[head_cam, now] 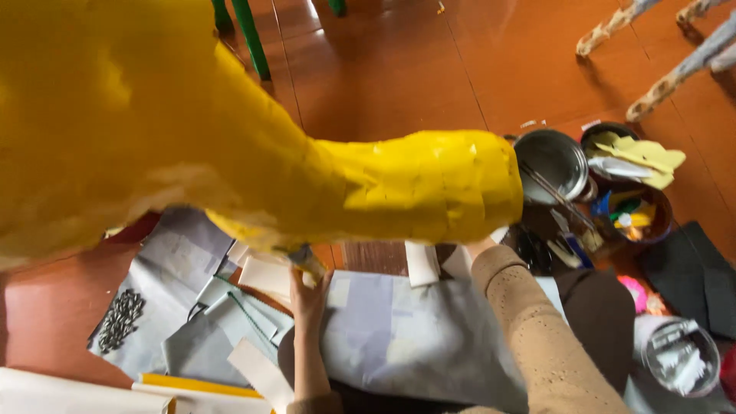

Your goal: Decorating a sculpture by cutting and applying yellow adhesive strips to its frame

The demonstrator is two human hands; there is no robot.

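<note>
A big yellow papier-mâché figure (230, 146) fills the upper left, and one thick limb of it (429, 188) reaches right. My left hand (308, 297) reaches up under its belly; the fingertips pinch a small scrap of paper (305, 261) against the underside. My right arm, in a tan knit sleeve (529, 330), runs up to the end of the limb. Only the wrist (479, 247) shows, and the hand is hidden behind the yellow shape. White paper strips (264, 276) lie just beside my left hand.
Grey newspaper sheets (391, 337) cover the brown wooden floor (383, 69). At the right stand a steel bowl (553, 162), a bowl of yellow paper pieces (636, 153), a bowl of coloured bits (632, 216) and a clear tub of white scraps (681, 359). Green legs (249, 34) and pale wooden legs (659, 84) stand behind.
</note>
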